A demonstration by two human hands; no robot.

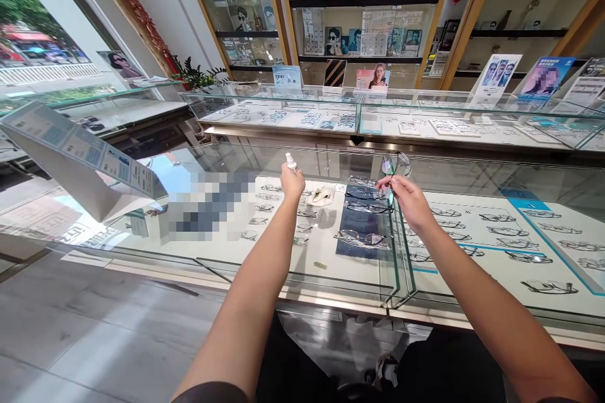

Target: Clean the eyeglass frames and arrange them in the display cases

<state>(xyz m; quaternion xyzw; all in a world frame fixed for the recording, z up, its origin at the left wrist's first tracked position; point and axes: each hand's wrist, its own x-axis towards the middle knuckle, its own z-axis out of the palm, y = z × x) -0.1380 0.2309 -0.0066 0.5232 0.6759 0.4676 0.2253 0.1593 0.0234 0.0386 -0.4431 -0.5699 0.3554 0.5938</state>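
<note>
My left hand (292, 181) is wrapped round a small white spray bottle (290, 162), its nozzle pointing up above the glass counter. To the right, my right hand (407, 196) pinches a pair of eyeglasses (396, 165) and holds it up over the counter top; the lenses catch coloured reflections. Between the hands, a crumpled cream cloth (322, 195) lies on the counter. Another pair of glasses (363, 238) rests nearer to me, over a dark blue panel (347, 217).
The glass display counter (331, 271) shows rows of eyeglasses (503, 231) inside. A folded sign (89, 157) stands at the left. A second glass case (283, 114) runs behind, with upright cards on it. Shelves (363, 3) line the back wall.
</note>
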